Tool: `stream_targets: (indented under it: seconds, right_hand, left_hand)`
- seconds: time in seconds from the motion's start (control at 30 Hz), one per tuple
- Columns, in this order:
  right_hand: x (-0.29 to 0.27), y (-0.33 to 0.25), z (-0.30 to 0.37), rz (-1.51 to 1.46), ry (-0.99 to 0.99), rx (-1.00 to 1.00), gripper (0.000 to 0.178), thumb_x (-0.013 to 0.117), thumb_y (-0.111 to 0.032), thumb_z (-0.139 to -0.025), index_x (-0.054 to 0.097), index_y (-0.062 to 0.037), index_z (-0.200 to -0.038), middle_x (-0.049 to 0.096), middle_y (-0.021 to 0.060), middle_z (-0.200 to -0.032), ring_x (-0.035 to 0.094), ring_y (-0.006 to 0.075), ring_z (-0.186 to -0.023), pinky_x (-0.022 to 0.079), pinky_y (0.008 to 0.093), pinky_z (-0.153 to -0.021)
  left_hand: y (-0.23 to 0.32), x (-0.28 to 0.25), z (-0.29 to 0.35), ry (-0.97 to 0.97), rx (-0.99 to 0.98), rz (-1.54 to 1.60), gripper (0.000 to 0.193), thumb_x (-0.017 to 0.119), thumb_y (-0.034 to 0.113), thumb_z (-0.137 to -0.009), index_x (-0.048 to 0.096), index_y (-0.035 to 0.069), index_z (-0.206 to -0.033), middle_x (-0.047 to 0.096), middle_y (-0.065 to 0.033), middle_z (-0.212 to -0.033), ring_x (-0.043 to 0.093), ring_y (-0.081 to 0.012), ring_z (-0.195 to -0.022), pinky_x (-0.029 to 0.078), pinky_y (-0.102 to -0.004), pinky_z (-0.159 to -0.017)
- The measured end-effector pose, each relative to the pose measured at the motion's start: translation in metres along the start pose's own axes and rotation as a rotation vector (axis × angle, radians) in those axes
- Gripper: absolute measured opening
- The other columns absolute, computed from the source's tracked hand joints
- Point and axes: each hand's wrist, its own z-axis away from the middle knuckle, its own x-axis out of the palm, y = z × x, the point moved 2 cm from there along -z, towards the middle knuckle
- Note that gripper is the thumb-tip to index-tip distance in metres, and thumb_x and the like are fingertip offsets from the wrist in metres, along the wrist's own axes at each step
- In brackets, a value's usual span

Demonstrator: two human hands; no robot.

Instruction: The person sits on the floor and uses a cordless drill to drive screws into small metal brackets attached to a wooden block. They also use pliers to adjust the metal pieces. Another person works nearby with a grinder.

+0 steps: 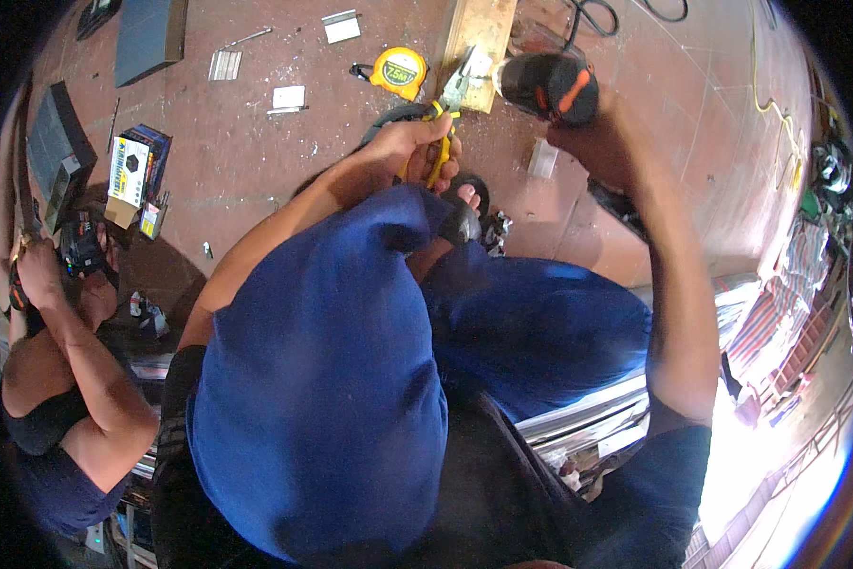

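My left hand (419, 150) is wrapped round the yellow handles of a pair of pliers (457, 90). The pliers' jaws rest at a small pale metal piece (481, 66) on a wooden block (479, 28); whether they pinch it is too small to tell. From the right, my right hand (597, 142) grips a black and orange cordless drill (550, 87), somewhat blurred. Its front end points left at the metal piece, close to the jaws. An orange tape measure (398, 73) lies just left of the pliers.
Thin metal plates (341, 27) lie scattered on the reddish floor. At left are dark boxes (61, 147) and a white and yellow carton (129, 171). A co-worker (94, 379) works there with a power tool. A small white block (542, 158) lies below the drill; a cable (588, 19) curls behind.
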Motion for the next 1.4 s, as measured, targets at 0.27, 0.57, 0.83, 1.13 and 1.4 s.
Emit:
stream_targets:
  seconds: [0.27,0.57,0.83,1.13,1.4]
  right_hand:
    - [-0.009,-0.014,-0.015,0.11,0.114,-0.188,0.042,0.075,-0.005,-0.074,0.07,-0.0044,-0.116,0.074,0.0214,-0.103,0.072,0.0376,-0.095,0.058,0.043,-0.084]
    - [-0.012,-0.027,-0.031,0.287,0.025,-0.094,0.028,0.075,-0.009,-0.074,0.072,-0.0021,-0.1,0.072,0.0247,-0.09,0.071,0.043,-0.088,0.058,0.0464,-0.078]
    - [-0.003,-0.012,-0.004,0.269,0.069,0.0,0.052,0.077,-0.016,-0.08,0.064,-0.0082,-0.13,0.072,0.0232,-0.107,0.071,0.0386,-0.098,0.056,0.047,-0.086]
    - [0.025,0.116,0.078,-0.828,0.576,0.299,0.047,0.074,-0.01,-0.089,0.064,-0.0033,-0.134,0.067,0.0046,-0.108,0.066,0.0164,-0.095,0.055,0.0337,-0.085]
    - [0.106,0.212,0.061,-1.075,1.05,0.372,0.058,0.059,-0.049,-0.104,0.049,-0.0101,-0.146,0.062,0.0088,-0.136,0.057,0.0225,-0.128,0.043,0.0519,-0.108]
  left_hand:
    - [0.003,0.009,0.005,0.003,-0.012,-0.015,0.047,0.057,0.055,-0.102,0.062,0.009,-0.105,0.067,-0.0072,-0.08,0.064,-0.0241,-0.068,0.053,-0.0395,-0.065]
    - [0.004,0.024,0.015,0.08,0.05,-0.066,0.044,0.052,0.053,-0.105,0.062,0.009,-0.102,0.065,-0.0078,-0.079,0.062,-0.0224,-0.069,0.052,-0.0383,-0.067]
    - [-0.004,-0.005,-0.011,-0.009,-0.006,-0.006,0.053,0.046,0.057,-0.105,0.063,0.007,-0.106,0.067,-0.0128,-0.082,0.064,-0.03,-0.071,0.053,-0.0415,-0.064]
    - [-0.001,-0.024,0.025,-0.173,0.169,0.205,0.042,0.053,0.045,-0.106,0.065,0.005,-0.103,0.069,-0.0143,-0.084,0.067,-0.0289,-0.072,0.055,-0.0414,-0.066]
    - [0.033,-0.09,0.099,0.121,0.518,0.01,0.053,0.05,0.051,-0.105,0.063,0.003,-0.123,0.069,-0.0139,-0.087,0.068,-0.0255,-0.074,0.057,-0.0408,-0.064]
